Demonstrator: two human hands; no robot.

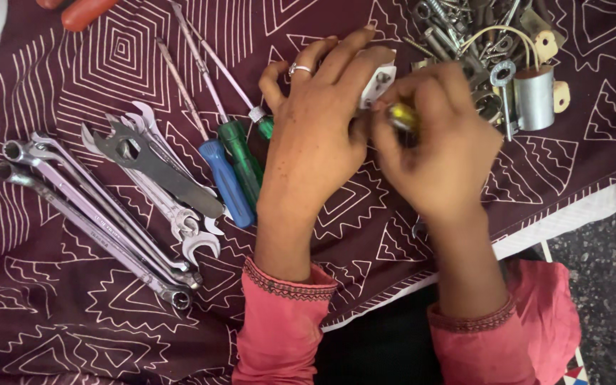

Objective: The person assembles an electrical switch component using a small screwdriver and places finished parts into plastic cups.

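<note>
While a maroon patterned cloth (58, 299) covers the surface, combination wrenches (101, 214) lie at 9 o'clock, 2 screwdrivers, blue (226, 182) and green (242, 153), beside them. Metal hardware pile (486, 43) at 1 o'clock. Left hand (315, 135), fingers curled, grips a small white fitting (378, 80) at 12 o'clock. Right hand (436, 142), fingers closed, pinches a yellow-handled tool (402, 116) against it.

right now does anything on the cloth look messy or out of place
Nothing looks damaged or spilled. The wrenches and screwdrivers lie in rough rows, but the metal parts at top right are a tangled heap. Both hands, left and right, hold a small white part.
</note>
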